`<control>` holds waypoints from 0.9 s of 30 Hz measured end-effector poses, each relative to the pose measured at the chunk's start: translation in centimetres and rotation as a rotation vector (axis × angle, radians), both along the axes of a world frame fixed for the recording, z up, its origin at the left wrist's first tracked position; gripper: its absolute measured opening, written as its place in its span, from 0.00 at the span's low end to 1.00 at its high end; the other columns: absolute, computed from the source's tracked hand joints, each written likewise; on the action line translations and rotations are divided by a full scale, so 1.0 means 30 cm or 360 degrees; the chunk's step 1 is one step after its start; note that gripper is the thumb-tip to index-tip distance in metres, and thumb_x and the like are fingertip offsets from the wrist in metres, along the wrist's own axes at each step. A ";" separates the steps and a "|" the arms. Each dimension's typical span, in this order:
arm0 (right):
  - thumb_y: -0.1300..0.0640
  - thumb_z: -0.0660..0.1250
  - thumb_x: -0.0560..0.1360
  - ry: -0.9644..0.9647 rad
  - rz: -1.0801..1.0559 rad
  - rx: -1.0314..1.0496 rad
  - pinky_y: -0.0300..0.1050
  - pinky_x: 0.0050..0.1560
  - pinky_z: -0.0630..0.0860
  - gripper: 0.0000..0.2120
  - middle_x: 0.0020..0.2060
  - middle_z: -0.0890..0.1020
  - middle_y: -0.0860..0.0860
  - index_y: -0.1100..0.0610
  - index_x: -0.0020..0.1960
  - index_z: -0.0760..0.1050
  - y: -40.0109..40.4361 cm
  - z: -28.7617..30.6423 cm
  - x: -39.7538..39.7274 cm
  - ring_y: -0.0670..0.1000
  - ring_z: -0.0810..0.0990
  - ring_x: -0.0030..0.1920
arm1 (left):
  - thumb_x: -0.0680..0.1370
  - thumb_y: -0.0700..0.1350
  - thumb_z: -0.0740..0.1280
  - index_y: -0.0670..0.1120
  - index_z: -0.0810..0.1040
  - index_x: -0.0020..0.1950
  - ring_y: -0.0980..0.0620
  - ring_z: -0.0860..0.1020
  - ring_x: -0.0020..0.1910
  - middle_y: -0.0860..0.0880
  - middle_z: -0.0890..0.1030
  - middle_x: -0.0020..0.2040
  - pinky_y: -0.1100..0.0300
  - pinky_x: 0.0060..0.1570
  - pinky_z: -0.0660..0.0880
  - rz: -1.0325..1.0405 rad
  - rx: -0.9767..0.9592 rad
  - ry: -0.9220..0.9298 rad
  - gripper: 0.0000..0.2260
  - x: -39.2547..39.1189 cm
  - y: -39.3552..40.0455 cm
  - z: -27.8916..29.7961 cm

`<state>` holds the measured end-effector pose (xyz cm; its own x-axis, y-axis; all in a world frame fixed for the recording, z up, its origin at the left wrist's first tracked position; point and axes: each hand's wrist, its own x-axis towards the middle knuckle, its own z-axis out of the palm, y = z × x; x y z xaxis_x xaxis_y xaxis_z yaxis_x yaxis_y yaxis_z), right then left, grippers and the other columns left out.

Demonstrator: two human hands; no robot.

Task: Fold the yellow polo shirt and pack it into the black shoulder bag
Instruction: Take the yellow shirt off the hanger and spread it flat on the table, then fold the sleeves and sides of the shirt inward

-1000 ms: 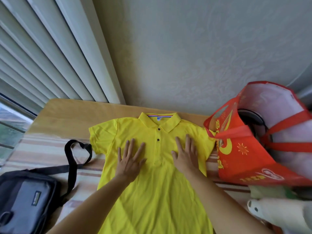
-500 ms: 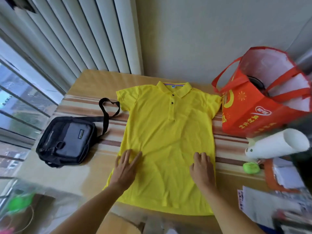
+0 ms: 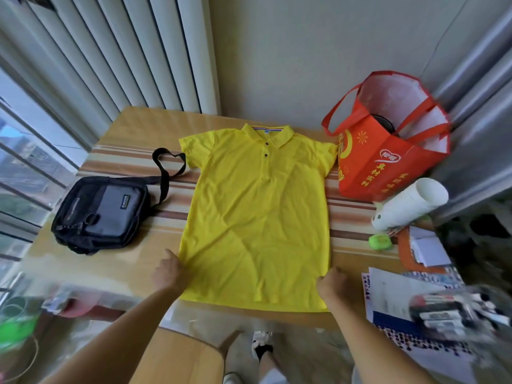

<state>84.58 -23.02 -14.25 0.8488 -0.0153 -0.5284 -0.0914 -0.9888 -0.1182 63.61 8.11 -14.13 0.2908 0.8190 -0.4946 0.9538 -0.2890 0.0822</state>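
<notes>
The yellow polo shirt point(image 3: 257, 217) lies flat and face up on the table, collar towards the wall, hem at the near edge. My left hand point(image 3: 169, 273) is at the shirt's lower left side edge, fingers curled onto the fabric. At the lower right corner, my right hand point(image 3: 331, 284) pinches the fabric by the hem. The black shoulder bag point(image 3: 102, 214), with a grey front pocket, lies flat to the left of the shirt, its strap point(image 3: 166, 173) looping towards the left sleeve.
A red tote bag point(image 3: 385, 162) stands right of the collar. A white roll point(image 3: 407, 206), a green ball point(image 3: 380, 241) and papers point(image 3: 401, 295) crowd the table's right side. The striped cloth point(image 3: 124, 162) covers the table; blinds and a wall stand behind.
Both hands slid down the shirt from its chest to its lower corners and moved apart to the side edges. The view pulled back, showing the whole shirt and bag.
</notes>
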 end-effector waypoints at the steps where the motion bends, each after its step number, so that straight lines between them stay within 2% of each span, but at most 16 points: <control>1: 0.61 0.63 0.78 0.0029 0.0032 -0.0039 0.50 0.44 0.80 0.11 0.55 0.81 0.61 0.63 0.59 0.74 -0.003 -0.002 0.003 0.61 0.82 0.52 | 0.78 0.40 0.59 0.38 0.61 0.73 0.37 0.79 0.57 0.38 0.79 0.59 0.48 0.54 0.75 -0.0015 0.0025 0.0016 0.23 -0.007 0.007 0.009; 3: 0.66 0.59 0.79 0.0076 0.0076 -0.0144 0.51 0.47 0.82 0.13 0.55 0.81 0.59 0.63 0.60 0.76 -0.014 -0.010 0.013 0.59 0.82 0.52 | 0.80 0.39 0.55 0.39 0.69 0.65 0.38 0.79 0.56 0.39 0.79 0.58 0.49 0.52 0.75 -0.0027 0.0070 0.0043 0.14 -0.032 0.026 0.018; 7: 0.64 0.58 0.79 0.0203 0.0072 -0.0150 0.49 0.55 0.78 0.15 0.59 0.79 0.60 0.65 0.64 0.75 -0.014 -0.028 0.020 0.60 0.79 0.58 | 0.80 0.39 0.53 0.41 0.73 0.60 0.40 0.79 0.57 0.41 0.80 0.59 0.51 0.54 0.74 0.0016 0.0033 0.0128 0.13 -0.069 0.048 0.015; 10: 0.62 0.63 0.78 -0.0057 0.0059 -0.0257 0.48 0.49 0.79 0.17 0.59 0.78 0.58 0.61 0.65 0.70 0.048 0.024 0.034 0.58 0.80 0.57 | 0.77 0.41 0.60 0.45 0.70 0.60 0.42 0.77 0.57 0.43 0.77 0.58 0.52 0.53 0.76 -0.0130 0.0248 0.0207 0.11 -0.032 0.038 0.022; 12: 0.58 0.66 0.76 -0.0309 0.0272 -0.0153 0.49 0.46 0.78 0.17 0.57 0.77 0.57 0.58 0.64 0.68 0.100 0.043 0.065 0.57 0.79 0.55 | 0.70 0.42 0.69 0.44 0.71 0.58 0.42 0.74 0.54 0.43 0.75 0.55 0.49 0.45 0.74 -0.0377 0.0409 0.0106 0.18 0.027 0.034 0.025; 14: 0.57 0.69 0.74 -0.0417 0.0548 -0.0024 0.51 0.46 0.78 0.20 0.55 0.75 0.56 0.58 0.63 0.69 0.148 0.021 0.099 0.58 0.79 0.53 | 0.60 0.41 0.75 0.43 0.74 0.59 0.40 0.75 0.50 0.41 0.76 0.53 0.49 0.39 0.75 -0.0735 0.0421 -0.0084 0.28 0.095 0.032 0.020; 16: 0.58 0.69 0.72 -0.0393 0.0728 0.0062 0.54 0.47 0.78 0.20 0.54 0.74 0.56 0.56 0.62 0.69 0.188 -0.014 0.121 0.59 0.79 0.52 | 0.55 0.42 0.77 0.45 0.73 0.60 0.40 0.77 0.49 0.41 0.77 0.54 0.49 0.37 0.77 -0.1049 0.0409 -0.0184 0.34 0.148 0.031 -0.004; 18: 0.56 0.65 0.75 -0.0339 0.0781 0.0014 0.54 0.48 0.77 0.17 0.56 0.74 0.54 0.55 0.63 0.70 0.208 -0.029 0.132 0.57 0.78 0.55 | 0.53 0.42 0.77 0.46 0.73 0.58 0.42 0.79 0.45 0.44 0.78 0.52 0.51 0.31 0.78 -0.1149 0.0342 -0.0206 0.34 0.183 0.024 -0.015; 20: 0.54 0.64 0.76 -0.0342 0.0773 -0.0007 0.52 0.46 0.77 0.15 0.55 0.75 0.53 0.55 0.61 0.72 0.220 -0.027 0.154 0.56 0.79 0.55 | 0.54 0.42 0.76 0.47 0.75 0.55 0.43 0.78 0.44 0.46 0.77 0.49 0.53 0.29 0.76 -0.1139 0.0293 -0.0182 0.30 0.205 0.022 -0.028; 23: 0.55 0.70 0.70 -0.0438 0.0706 0.0041 0.52 0.36 0.78 0.10 0.43 0.77 0.55 0.59 0.48 0.78 0.262 -0.025 0.207 0.59 0.82 0.43 | 0.60 0.42 0.74 0.48 0.77 0.49 0.44 0.78 0.43 0.48 0.76 0.45 0.52 0.32 0.77 -0.1104 0.0307 -0.0179 0.19 0.265 0.063 -0.028; 25: 0.57 0.75 0.64 -0.0519 0.0728 0.0089 0.52 0.29 0.77 0.09 0.37 0.76 0.56 0.59 0.40 0.77 0.327 -0.028 0.266 0.59 0.81 0.37 | 0.63 0.41 0.71 0.47 0.75 0.45 0.44 0.78 0.42 0.48 0.75 0.42 0.51 0.34 0.77 -0.1070 0.0283 -0.0225 0.12 0.327 0.117 -0.007; 27: 0.59 0.77 0.62 -0.0591 0.0815 0.0154 0.51 0.27 0.76 0.11 0.35 0.76 0.55 0.59 0.38 0.76 0.425 -0.017 0.327 0.59 0.80 0.35 | 0.65 0.40 0.69 0.47 0.75 0.45 0.43 0.78 0.44 0.47 0.76 0.43 0.51 0.35 0.77 -0.1023 0.0258 -0.0265 0.10 0.400 0.180 0.021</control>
